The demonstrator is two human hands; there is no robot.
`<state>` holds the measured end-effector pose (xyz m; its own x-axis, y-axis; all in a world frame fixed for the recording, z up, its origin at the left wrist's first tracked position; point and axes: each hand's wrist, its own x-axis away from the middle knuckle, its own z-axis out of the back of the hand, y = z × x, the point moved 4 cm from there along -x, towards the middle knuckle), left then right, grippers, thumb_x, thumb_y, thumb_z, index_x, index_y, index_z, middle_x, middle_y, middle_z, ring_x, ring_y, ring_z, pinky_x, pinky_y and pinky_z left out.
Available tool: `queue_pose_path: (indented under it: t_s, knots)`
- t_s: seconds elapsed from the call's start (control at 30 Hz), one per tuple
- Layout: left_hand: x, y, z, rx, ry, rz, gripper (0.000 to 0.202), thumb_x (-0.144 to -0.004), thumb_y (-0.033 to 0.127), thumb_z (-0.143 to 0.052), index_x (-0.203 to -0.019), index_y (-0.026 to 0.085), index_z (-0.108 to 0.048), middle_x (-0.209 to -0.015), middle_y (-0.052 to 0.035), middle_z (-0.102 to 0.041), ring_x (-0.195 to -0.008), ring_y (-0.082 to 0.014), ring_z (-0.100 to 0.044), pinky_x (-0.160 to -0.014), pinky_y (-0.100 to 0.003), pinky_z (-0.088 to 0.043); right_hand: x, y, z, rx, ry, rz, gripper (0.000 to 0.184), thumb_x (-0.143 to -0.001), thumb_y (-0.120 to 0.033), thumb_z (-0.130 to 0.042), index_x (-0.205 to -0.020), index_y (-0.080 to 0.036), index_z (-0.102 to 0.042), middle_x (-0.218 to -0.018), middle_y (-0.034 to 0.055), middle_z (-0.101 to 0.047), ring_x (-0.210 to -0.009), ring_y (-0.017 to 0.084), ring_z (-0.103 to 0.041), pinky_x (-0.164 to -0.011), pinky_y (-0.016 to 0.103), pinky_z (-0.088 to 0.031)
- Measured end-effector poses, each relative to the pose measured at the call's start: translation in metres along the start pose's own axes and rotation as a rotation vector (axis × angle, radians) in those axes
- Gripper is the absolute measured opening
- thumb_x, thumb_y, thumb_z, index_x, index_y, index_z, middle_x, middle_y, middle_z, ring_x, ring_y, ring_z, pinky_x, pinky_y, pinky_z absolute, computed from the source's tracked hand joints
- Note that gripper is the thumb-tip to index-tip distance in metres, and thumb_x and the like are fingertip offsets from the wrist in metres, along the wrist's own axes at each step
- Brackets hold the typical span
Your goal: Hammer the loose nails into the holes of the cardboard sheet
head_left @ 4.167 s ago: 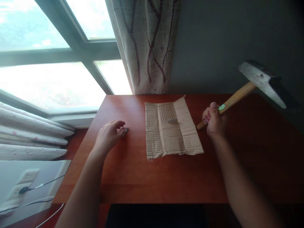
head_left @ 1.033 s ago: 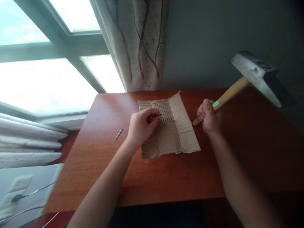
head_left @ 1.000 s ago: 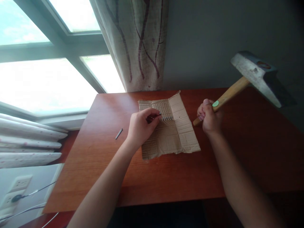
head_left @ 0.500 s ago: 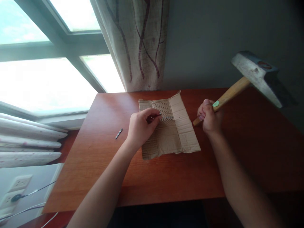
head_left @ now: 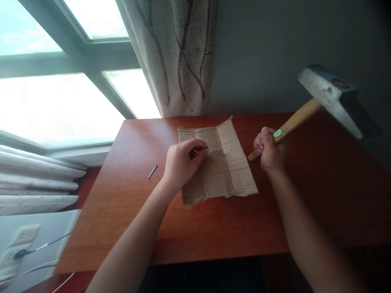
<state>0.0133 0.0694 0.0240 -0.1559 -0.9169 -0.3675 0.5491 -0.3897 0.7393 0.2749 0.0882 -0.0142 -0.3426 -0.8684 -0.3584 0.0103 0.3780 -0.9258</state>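
Over the cardboard sheet (head_left: 215,179), my left hand (head_left: 185,160) pinches a nail (head_left: 206,145), of which just the head end shows between thumb and forefinger. Under the fingertips lies a patch dotted with rows of small holes (head_left: 210,138). Along its near edge runs a row of several nails (head_left: 216,151). My right hand (head_left: 270,150) is wrapped round the wooden handle of a hammer (head_left: 305,118), its metal head raised to the right, clear of the table. Left of the cardboard lie loose nails (head_left: 152,171), close together; I cannot tell how many.
The reddish wooden table (head_left: 122,215) carries all this. A window (head_left: 55,110) and a patterned curtain (head_left: 174,57) stand behind it to the left, a grey wall (head_left: 259,57) at the back. A wall socket (head_left: 18,248) with cables is at lower left.
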Motion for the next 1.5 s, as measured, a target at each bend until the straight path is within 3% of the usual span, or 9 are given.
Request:
queue_pose_path:
  t_s: [0.57, 1.23, 1.5]
  knots:
    - [0.0002, 0.0002, -0.0002, -0.019, 0.018, -0.052, 0.004, -0.086, 0.021, -0.072, -0.087, 0.02, -0.075, -0.077, 0.0012, -0.076, -0.066, -0.0127, -0.07, -0.065, -0.024, -0.052, 0.0012, -0.0008, 0.0002, 0.011, -0.002, -0.013, 0.061, -0.088, -0.061, -0.068, -0.053, -0.024, -0.036, -0.045, -0.0062, -0.033, -0.038, 0.008, -0.03, -0.038, 0.027, -0.02]
    - [-0.0015, -0.0004, -0.0033, -0.024, -0.023, -0.07, 0.004, -0.086, 0.02, -0.069, -0.087, 0.02, -0.073, -0.074, 0.0015, -0.074, -0.064, -0.0112, -0.065, -0.061, -0.023, -0.048, 0.0022, -0.0017, -0.0002, 0.072, -0.002, -0.009, 0.062, -0.088, -0.068, -0.063, -0.054, -0.024, -0.036, -0.046, -0.0056, -0.032, -0.039, 0.009, -0.031, -0.038, 0.027, -0.022]
    - [-0.0015, -0.0015, -0.0041, -0.021, -0.046, -0.053, 0.005, -0.086, 0.021, -0.068, -0.086, 0.02, -0.073, -0.074, 0.0016, -0.074, -0.062, -0.0107, -0.065, -0.061, -0.023, -0.049, 0.0022, -0.001, 0.0017, 0.113, -0.023, -0.01, 0.059, -0.092, -0.063, -0.062, -0.056, -0.024, -0.035, -0.047, -0.0056, -0.033, -0.04, 0.009, -0.032, -0.037, 0.026, -0.024]
